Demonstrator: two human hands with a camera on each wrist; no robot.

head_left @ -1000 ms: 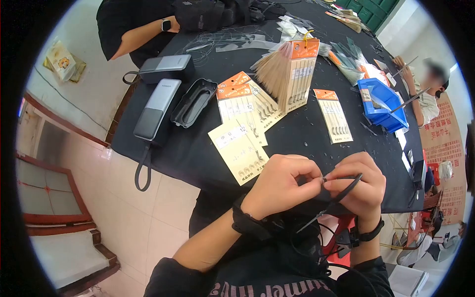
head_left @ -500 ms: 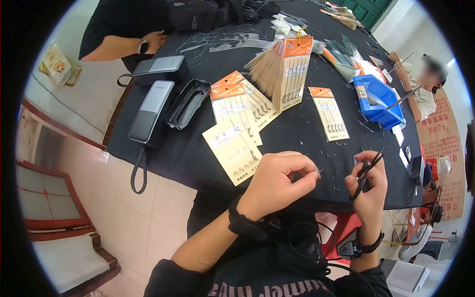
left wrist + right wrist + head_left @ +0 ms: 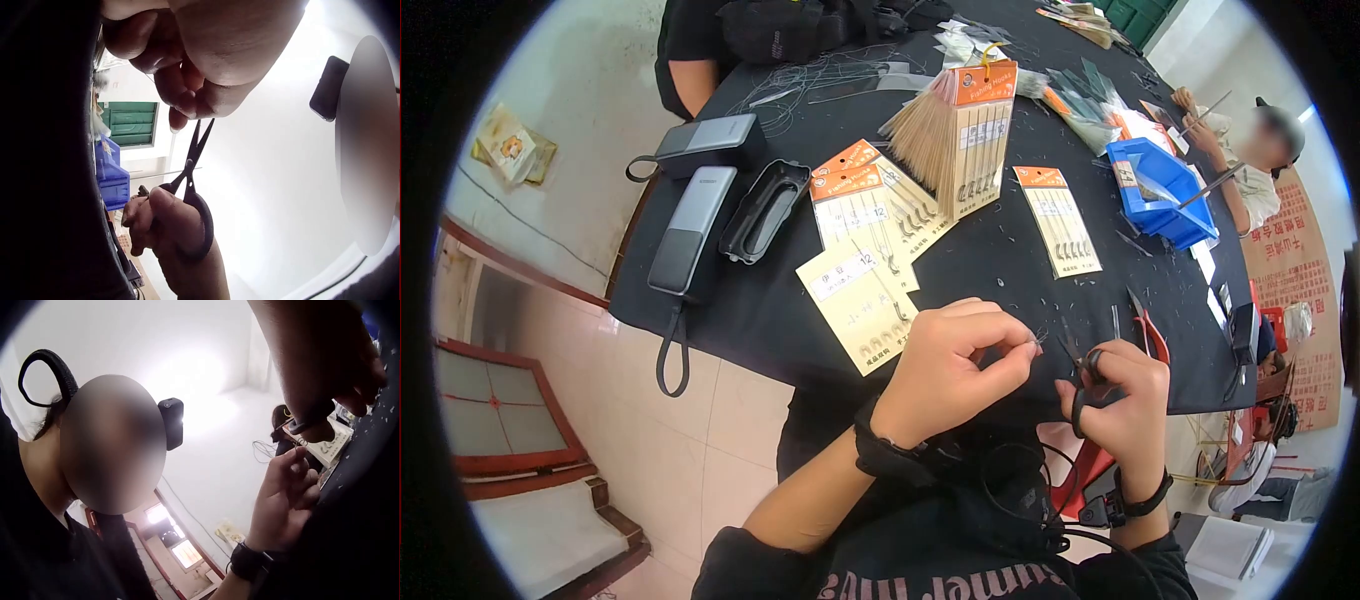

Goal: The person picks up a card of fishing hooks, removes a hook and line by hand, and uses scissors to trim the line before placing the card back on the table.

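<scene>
My left hand (image 3: 965,370) pinches a tiny thing with thin line ends between thumb and index finger, over the table's front edge; what it is exactly is too small to tell. To its right, my right hand (image 3: 1125,400) has thumb and fingers through the loops of small black scissors (image 3: 1090,372). In the left wrist view the scissors' blades (image 3: 199,139) stand slightly apart, tips close to the left fingertips. From the right wrist view, a small curl of line (image 3: 300,444) shows at the left fingertips. A hook card (image 3: 858,308) lies just beyond my left hand.
More hook cards (image 3: 1057,222) and a standing card bundle (image 3: 983,140) are farther back. Red-handled pliers (image 3: 1148,328) lie right of the scissors. A blue bin (image 3: 1160,195) is at the right, power banks (image 3: 692,230) and a black case (image 3: 765,212) at the left. Other people are around the table.
The scissors, first held while both hands' fingertips met, were swung upright, then brought down toward my left fingertips with blades apart. My left hand still pinches. The person at the far left has shifted.
</scene>
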